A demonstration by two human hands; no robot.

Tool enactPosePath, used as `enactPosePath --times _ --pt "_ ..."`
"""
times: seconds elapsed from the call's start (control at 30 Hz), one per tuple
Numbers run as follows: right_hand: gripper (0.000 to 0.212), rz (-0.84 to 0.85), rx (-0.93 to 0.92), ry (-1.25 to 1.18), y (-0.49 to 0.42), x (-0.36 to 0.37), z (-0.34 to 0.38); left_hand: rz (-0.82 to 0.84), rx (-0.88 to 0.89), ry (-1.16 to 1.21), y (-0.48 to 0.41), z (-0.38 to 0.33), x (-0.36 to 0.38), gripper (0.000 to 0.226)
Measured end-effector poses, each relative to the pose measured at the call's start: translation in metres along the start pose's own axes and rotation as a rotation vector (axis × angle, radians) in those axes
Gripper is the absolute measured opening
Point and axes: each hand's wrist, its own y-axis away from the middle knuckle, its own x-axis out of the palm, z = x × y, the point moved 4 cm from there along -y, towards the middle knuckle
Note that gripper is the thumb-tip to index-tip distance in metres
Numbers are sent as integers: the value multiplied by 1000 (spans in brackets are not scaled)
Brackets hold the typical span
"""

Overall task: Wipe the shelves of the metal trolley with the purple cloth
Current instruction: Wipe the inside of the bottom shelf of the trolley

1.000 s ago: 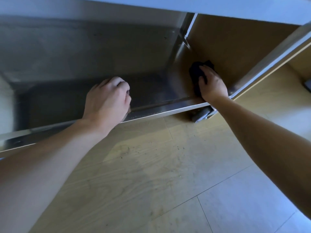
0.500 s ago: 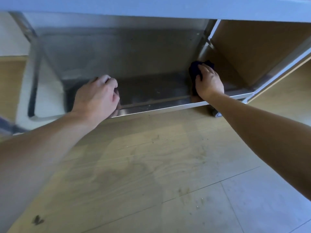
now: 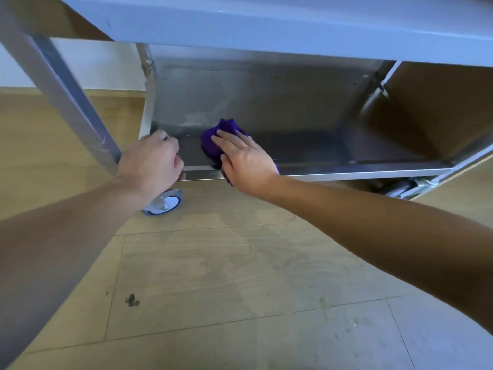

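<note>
Two shelves of the metal trolley (image 3: 66,102) are in view: the upper shelf (image 3: 266,22), seen edge-on from below, and the bottom shelf (image 3: 333,150), where the work is going on. The purple cloth (image 3: 213,137) lies bunched on the bottom shelf near its left end. The right hand (image 3: 245,161) lies flat on it, fingers straight and close together and pointing toward 11 o'clock. At 9 o'clock of the cloth, the left hand (image 3: 152,161) has its fingers curled over the front lip (image 3: 346,173) by the left leg, gripping it. A castor (image 3: 168,204) sits at 6 o'clock of that hand on the wooden floor (image 3: 240,276).

Judging by where the cloth lies, a pass along the bottom shelf is nearly complete. Pale smears at 12 o'clock of the cloth suggest the back of the shelf may need more wiping. Whether the upper shelf is done cannot be told from here.

Half a second ago the cloth was at the shelf's right end, beside the rear post; it has since crossed to the left end. The left hand has kept its grip on the lip, now nearer the left leg.
</note>
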Motion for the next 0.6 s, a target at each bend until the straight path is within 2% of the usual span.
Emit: enactPosePath --times 0.1,0.17,0.27,0.4,0.47,0.53,0.6 --pt "46 10 -51 -29 5 -6 -8 29 11 26 1 -2 0 22" --pt "46 1 -20 -48 10 -15 -27 27 41 44 0 -9 0 22" --pt "45 -60 138 -74 19 -33 -71 24 98 48 0 -23 2 20" --pt "45 -114 473 -12 36 -55 -134 9 152 37 4 -28 5 21" --pt "47 -114 614 9 41 -56 -144 6 163 37 5 -26 5 21" --pt "49 -111 673 36 36 -50 -133 7 170 40 5 -24 5 22" --pt "51 -92 641 66 22 -42 -108 0 170 50 6 -22 5 22"
